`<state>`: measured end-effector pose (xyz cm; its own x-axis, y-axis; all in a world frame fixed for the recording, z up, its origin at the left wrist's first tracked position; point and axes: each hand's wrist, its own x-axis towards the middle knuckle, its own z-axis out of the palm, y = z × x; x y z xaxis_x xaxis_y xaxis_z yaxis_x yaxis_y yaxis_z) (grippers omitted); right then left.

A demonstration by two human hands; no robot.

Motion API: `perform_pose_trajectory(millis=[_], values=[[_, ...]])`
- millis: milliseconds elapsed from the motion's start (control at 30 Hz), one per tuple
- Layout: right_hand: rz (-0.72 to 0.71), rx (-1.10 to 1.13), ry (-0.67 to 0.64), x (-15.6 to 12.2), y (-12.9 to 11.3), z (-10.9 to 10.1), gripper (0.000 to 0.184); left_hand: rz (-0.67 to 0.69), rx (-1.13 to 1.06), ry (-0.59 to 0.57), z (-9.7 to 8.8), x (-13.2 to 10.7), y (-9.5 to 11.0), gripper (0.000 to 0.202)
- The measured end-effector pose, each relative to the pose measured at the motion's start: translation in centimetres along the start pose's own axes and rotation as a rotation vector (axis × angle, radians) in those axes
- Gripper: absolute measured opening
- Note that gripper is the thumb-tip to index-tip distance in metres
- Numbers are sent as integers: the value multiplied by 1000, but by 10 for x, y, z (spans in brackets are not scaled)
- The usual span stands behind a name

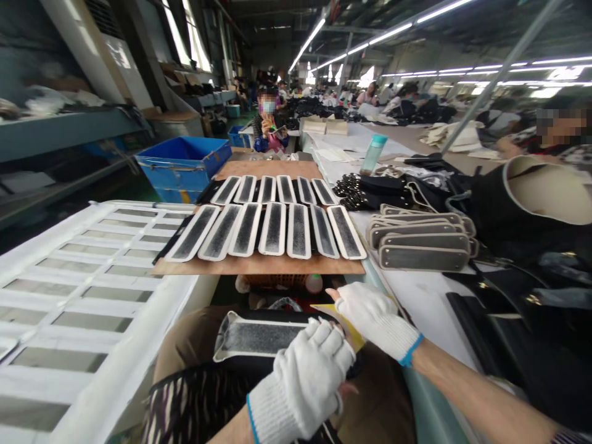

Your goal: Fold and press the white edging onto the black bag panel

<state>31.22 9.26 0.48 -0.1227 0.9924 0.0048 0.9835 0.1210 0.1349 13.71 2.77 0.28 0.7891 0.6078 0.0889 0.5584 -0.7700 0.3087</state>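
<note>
1. Fingers of the left hand (305, 367) bend over the right end of the panel (259, 337); whether they clamp it, I can't tell.
2. The right hand (377, 317) is at the yellow sheet (353, 335); its finger grip is hidden.
3. The panel lies across the lap (185, 342), below the board (272, 168) of similar pieces (272, 229).
4. I'd judge the panel's end is being worked; the next move calls for steadiness there.

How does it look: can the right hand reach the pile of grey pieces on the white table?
Probably yes. The right hand is close to the pile of grey pieces, and nothing visible stands between them. However, it seems to hold a yellow sheet, which may hinder grasping.
</note>
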Motion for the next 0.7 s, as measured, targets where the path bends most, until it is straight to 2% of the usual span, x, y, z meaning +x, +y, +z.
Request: perform_pose_trajectory(millis=[133, 233, 333, 433, 533, 600, 700], values=[[-75, 1, -54, 6, -1, -6, 54, 27, -68, 217, -7, -6, 0, 59], [-70, 46, -169, 9, -8, -15, 55, 76, -120, 355, -7, -7, -4, 52], [-38, 105, -282, 9, -15, -19, 59, 145, -165, 425, -5, -12, -8, 41], [-23, 191, -265, 11, -9, -12, 63, 110, -185, 468, -11, -37, -8, 21], [10, 346, -253, 16, 8, -2, 59, -15, -209, 512, -30, -85, -10, 15], [10, 512, -312, 17, 19, -3, 57, -124, -230, 569, -42, -120, -17, 18], [-89, 895, -468, 14, 23, -20, 56, -666, -481, 816, -44, -158, -38, 18]])
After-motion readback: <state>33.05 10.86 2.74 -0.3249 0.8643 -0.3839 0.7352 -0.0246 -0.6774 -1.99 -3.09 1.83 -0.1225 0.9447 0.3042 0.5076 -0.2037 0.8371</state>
